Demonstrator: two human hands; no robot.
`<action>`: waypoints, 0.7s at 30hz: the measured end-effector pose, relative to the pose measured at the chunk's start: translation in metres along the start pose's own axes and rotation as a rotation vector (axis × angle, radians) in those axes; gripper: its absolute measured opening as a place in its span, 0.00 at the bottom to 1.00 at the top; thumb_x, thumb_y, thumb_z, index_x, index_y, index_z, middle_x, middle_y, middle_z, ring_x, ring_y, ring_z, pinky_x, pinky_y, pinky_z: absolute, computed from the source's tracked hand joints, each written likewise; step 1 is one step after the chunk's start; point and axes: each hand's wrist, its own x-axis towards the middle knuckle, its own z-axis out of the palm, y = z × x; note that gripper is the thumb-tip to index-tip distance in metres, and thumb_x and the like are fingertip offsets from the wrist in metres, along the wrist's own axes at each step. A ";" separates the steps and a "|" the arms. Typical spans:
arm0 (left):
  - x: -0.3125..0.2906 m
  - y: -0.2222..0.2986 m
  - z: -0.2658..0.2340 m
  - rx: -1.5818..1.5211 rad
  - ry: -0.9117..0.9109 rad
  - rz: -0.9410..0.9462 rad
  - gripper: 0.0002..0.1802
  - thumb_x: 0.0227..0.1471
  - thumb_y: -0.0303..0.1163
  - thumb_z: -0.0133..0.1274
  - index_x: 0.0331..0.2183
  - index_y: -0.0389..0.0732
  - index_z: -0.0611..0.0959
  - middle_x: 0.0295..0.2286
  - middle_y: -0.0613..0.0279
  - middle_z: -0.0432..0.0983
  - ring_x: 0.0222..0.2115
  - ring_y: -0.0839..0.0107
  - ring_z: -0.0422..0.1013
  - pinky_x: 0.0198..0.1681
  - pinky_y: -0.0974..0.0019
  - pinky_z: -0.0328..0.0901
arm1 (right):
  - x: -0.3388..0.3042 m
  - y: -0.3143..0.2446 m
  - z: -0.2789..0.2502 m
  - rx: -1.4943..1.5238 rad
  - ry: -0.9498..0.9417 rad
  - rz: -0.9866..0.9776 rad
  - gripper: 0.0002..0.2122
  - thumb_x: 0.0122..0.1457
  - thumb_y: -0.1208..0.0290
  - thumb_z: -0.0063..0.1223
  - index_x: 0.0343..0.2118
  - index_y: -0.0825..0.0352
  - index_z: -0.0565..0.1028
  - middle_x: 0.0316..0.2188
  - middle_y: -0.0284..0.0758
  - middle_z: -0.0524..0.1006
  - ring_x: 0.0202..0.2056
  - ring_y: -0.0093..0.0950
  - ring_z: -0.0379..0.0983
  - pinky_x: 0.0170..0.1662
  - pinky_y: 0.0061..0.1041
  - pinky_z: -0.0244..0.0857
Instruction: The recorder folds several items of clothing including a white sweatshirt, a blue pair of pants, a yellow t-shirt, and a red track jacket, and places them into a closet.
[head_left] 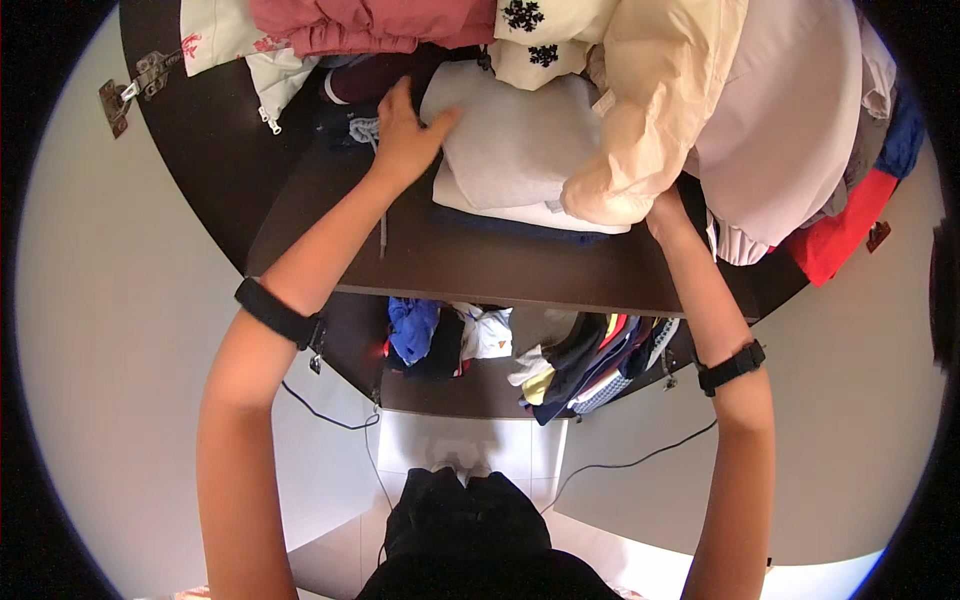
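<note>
Folded light-grey fabric garment [515, 140]: above folded white cloth [475, 201], on dark-brown wooden shelf [450, 266].
Left hand [408, 138]: thumb and fingers spread apart, at the garment's left edge.
Right hand [665, 213]: partly hidden by draped cream fabric sleeve [655, 115]; finger state cannot be told.

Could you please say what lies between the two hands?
In the head view, folded clothes, grey on top, lie between the left hand and the partly hidden right hand, a cream sleeve overlapping them.

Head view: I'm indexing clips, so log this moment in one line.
Left hand: open, at left edge of grey folded garment | right hand: partly hidden behind cream garment | lower shelf: more clothes
</note>
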 end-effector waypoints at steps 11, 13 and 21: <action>-0.068 0.060 -0.007 0.671 -0.543 0.524 0.63 0.23 0.35 0.67 0.57 0.47 0.45 0.56 0.46 0.36 0.56 0.43 0.40 0.54 0.48 0.53 | -0.072 -0.048 0.045 -1.370 -0.254 -0.635 0.38 0.35 0.54 0.62 0.52 0.60 0.61 0.52 0.40 0.60 0.56 0.42 0.48 0.56 0.46 0.40; -0.065 0.059 -0.001 0.749 -0.545 0.498 0.64 0.21 0.33 0.67 0.57 0.44 0.44 0.56 0.45 0.36 0.55 0.42 0.41 0.50 0.51 0.59 | -0.064 -0.042 0.052 -1.677 -0.326 -0.543 0.45 0.32 0.52 0.63 0.56 0.61 0.53 0.54 0.41 0.57 0.58 0.42 0.45 0.57 0.47 0.38; -0.034 0.025 0.036 0.802 -0.507 0.622 0.62 0.22 0.29 0.66 0.56 0.42 0.44 0.55 0.42 0.38 0.53 0.42 0.47 0.45 0.58 0.66 | -0.032 0.005 0.054 -1.837 0.019 -0.749 0.36 0.46 0.55 0.50 0.58 0.62 0.51 0.52 0.48 0.58 0.54 0.47 0.52 0.56 0.47 0.44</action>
